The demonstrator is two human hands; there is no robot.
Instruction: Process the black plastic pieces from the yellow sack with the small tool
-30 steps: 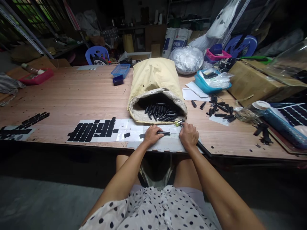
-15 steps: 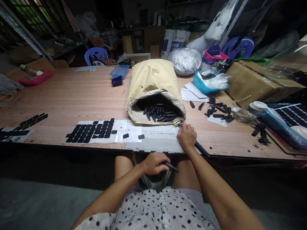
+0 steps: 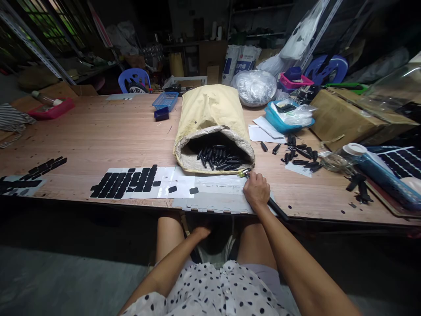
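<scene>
Far left edge of the frame: a white sheet with black strips (image 3: 19, 182) lies on the worktop (image 3: 98, 131). Upper left: a pink tray (image 3: 51, 109) sits near the far edge of the worktop.

Lower centre-left: a white backing sheet (image 3: 164, 183) carries rows of black rectangular stickers (image 3: 126, 181); two single black stickers lie apart from the rows, to their right.

Lower centre, below the worktop edge: the left hand (image 3: 201, 231) is lowered between the knees, over a bag opening in shadow. Whether it is open or closed, and whether it holds anything, cannot be determined.

Centre: a yellow sack (image 3: 210, 114) lies on its side with its mouth toward the viewer. Black pen-shaped parts (image 3: 219, 158) fill the mouth.

Right of centre, at the near edge of the worktop: the right hand (image 3: 257, 191) is closed around a long black tool (image 3: 278, 210). The tool's yellow-green tip rests just in front of the sack mouth; its rear end projects past the wrist.

Right: loose black parts (image 3: 301, 153) lie scattered on the worktop. Behind them stands a blue tray (image 3: 279, 120), and beside that a cardboard box (image 3: 348, 115).
</scene>
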